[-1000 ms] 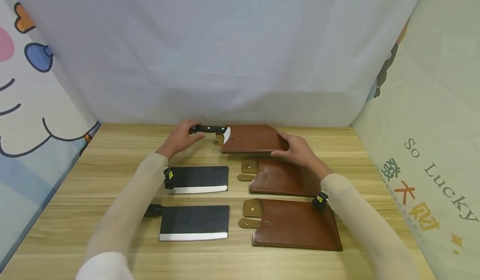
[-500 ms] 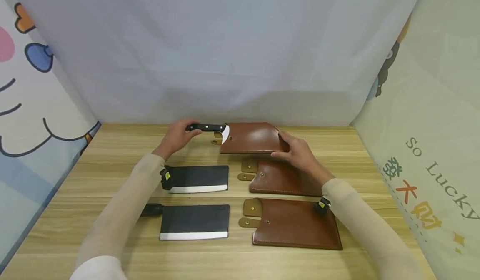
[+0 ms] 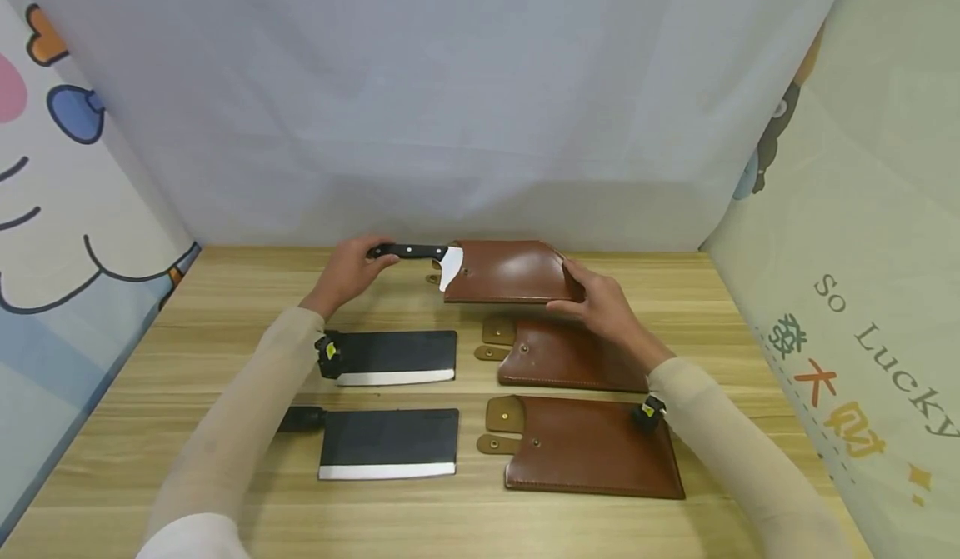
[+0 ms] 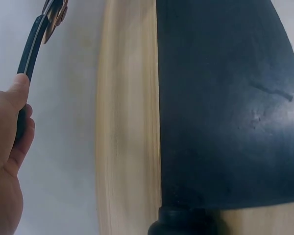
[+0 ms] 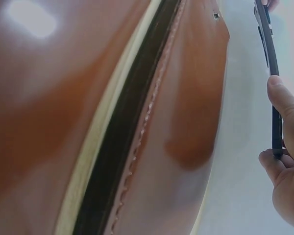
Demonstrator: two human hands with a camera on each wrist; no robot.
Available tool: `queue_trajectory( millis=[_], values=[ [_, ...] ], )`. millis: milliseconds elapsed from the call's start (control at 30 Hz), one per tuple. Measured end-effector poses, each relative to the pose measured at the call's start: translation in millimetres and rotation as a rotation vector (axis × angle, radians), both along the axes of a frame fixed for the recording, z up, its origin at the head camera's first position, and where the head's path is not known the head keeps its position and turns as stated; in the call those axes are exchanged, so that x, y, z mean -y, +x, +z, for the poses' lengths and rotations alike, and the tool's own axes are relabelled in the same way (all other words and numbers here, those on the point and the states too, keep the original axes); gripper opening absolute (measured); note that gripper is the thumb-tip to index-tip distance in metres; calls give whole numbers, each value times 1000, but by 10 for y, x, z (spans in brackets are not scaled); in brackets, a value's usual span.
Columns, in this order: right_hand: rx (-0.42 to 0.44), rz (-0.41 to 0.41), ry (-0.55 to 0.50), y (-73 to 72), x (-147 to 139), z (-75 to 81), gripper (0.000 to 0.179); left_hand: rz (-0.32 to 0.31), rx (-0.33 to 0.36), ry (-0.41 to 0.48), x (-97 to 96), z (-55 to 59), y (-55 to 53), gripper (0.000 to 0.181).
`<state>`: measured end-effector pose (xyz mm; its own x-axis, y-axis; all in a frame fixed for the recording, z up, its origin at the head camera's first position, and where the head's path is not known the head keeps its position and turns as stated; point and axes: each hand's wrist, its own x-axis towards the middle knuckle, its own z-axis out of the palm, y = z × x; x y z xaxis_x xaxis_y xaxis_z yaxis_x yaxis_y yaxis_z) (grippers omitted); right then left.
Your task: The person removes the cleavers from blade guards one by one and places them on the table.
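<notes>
At the back of the table, a cleaver [image 3: 451, 267] with a black riveted handle sits mostly inside a brown leather sheath [image 3: 510, 272]. A strip of its shiny blade shows at the sheath's mouth; the rest is hidden. My left hand [image 3: 347, 274] grips the handle's end, thumb along it in the left wrist view. The right hand [image 3: 600, 299] pinches the sheath's far right end, thumb on one face and fingers on the other. In the right wrist view, the raised sheath [image 5: 277, 107] appears edge-on between thumb and fingers.
Two dark-bladed cleavers, an upper one [image 3: 397, 352] and a lower one [image 3: 390, 442], lie left of centre. Beside them lie two more brown sheaths, the upper [image 3: 570, 355] and the lower [image 3: 592, 446], with snap straps pointing left. A grey cloth [image 3: 480, 126] hangs behind.
My left hand has shifted left and slightly up with the handle, and a wider strip of blade shows at the sheath's mouth. The sheath has risen a little in my right hand.
</notes>
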<state>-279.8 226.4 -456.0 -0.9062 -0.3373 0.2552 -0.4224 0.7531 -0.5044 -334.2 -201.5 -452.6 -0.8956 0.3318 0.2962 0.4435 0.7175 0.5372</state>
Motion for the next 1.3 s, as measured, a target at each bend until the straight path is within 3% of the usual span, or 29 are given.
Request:
queue_trajectory(
  millis=[267,800,1067,1300],
  values=[
    [-19,-7,6,23,-16,16,87,1,-26,1,50,55,23,39],
    [-27,-6,0,59,-152,29,86,52,-57,26,245,7,28,38],
    [-30,6,-9,93,-206,23,85,58,-55,38,330,41,97,37],
    [-22,-4,-5,110,-259,10,85,78,-93,32,429,10,98,36]
  ],
)
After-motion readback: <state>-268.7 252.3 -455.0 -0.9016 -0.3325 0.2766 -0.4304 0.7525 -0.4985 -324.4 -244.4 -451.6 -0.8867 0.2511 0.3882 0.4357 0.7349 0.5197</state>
